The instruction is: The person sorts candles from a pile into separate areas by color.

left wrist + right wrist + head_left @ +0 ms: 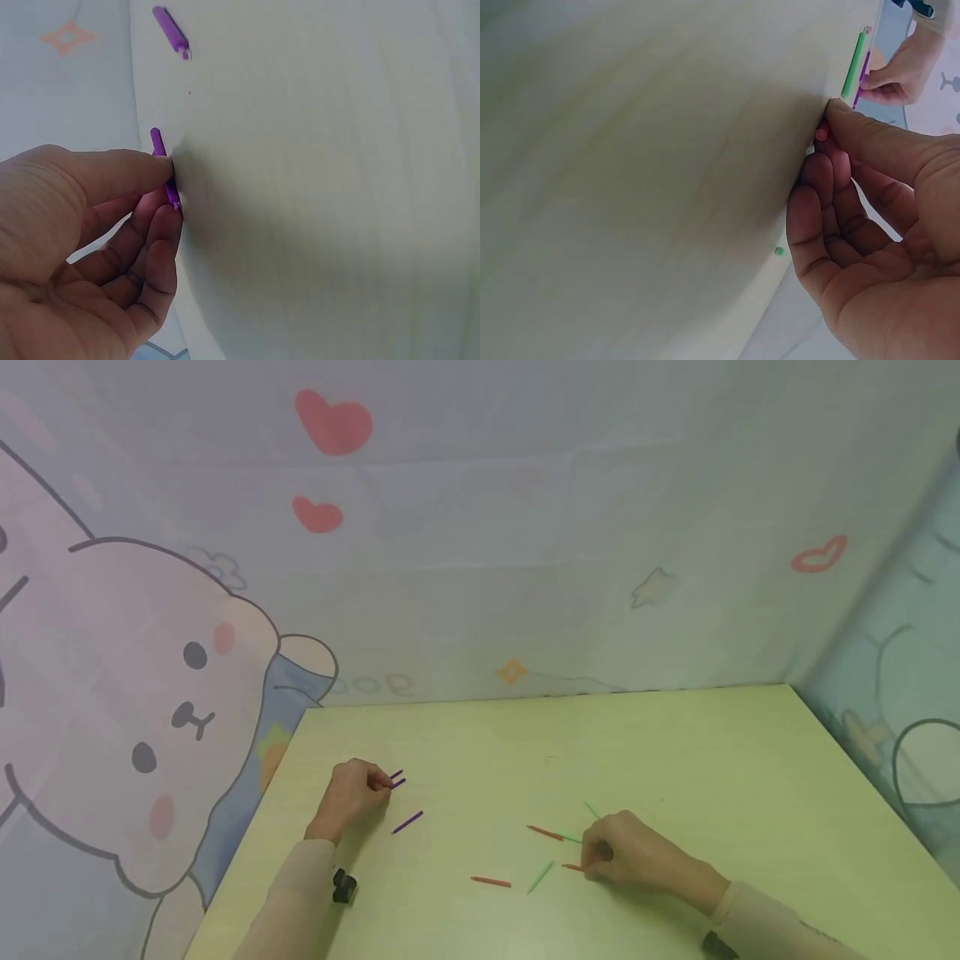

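My left hand [352, 793] is low over the left part of the table, pinching a thin purple pen-like stick [157, 140] between thumb and fingers. A second purple stick [396, 774] lies just beyond its fingertips, and a third purple stick [407, 822] lies nearer, to the right. On the right side, my right hand [630, 852] pinches a red stick [572, 867], whose end [822, 133] shows between thumb and fingertips. Around that hand lie another red stick [544, 832], a green stick [572, 837] touching its end, and a green stick [592, 809] partly hidden behind the hand.
Further left of the right hand lie a green stick [540, 877] and a red stick [491, 882]. The pale table [480, 760] reaches back to a printed cloth [480, 610] with hearts and a bear. Black camera mounts [344, 887] sit at the wrists.
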Action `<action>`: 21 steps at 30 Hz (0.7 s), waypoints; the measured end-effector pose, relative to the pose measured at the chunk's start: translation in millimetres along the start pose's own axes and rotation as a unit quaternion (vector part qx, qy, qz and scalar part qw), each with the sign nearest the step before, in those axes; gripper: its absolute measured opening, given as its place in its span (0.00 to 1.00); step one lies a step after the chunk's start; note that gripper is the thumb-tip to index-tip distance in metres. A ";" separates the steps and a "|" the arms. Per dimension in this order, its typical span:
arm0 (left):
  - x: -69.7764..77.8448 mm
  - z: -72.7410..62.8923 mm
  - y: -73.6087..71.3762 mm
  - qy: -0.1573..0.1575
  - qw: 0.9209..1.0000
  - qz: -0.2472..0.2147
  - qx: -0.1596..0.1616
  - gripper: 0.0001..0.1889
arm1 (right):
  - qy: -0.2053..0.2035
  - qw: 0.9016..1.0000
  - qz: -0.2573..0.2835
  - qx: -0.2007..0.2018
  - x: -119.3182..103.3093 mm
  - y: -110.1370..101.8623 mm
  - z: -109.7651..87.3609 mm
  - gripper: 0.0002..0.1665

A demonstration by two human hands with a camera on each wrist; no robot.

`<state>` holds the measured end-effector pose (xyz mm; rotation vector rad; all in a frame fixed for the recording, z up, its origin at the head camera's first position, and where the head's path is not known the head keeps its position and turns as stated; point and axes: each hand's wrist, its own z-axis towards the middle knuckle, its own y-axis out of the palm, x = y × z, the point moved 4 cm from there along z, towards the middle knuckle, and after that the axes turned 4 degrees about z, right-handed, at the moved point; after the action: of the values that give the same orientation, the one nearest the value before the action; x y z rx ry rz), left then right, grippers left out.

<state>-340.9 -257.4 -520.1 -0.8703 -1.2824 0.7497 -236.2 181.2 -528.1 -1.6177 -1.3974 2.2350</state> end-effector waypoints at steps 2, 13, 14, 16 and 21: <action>0.8 -1.0 -0.9 0.000 1.000 0.002 0.005 0.04 | -0.001 1.000 -0.002 0.000 -0.6 -0.2 0.2 0.13; 23.4 -13.7 0.3 0.024 0.998 -0.029 -0.044 0.04 | 0.005 1.000 0.001 -0.004 -1.7 0.6 -0.1 0.13; 26.2 -16.0 1.0 0.033 0.997 -0.034 -0.065 0.04 | 0.004 1.000 0.002 -0.004 -1.8 0.7 -0.3 0.13; 31.0 -21.3 2.6 0.049 0.992 -0.044 -0.108 0.06 | 0.004 1.000 0.001 -0.003 -1.8 0.6 -0.4 0.13; 37.0 -29.6 7.6 0.085 0.982 -0.048 -0.165 0.11 | 0.003 1.000 -0.005 0.000 -2.8 0.0 -0.3 0.13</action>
<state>-306.4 -225.4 -510.9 -1.1055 -1.3043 0.3825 -234.7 180.0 -526.0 -1.6121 -1.4003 2.2240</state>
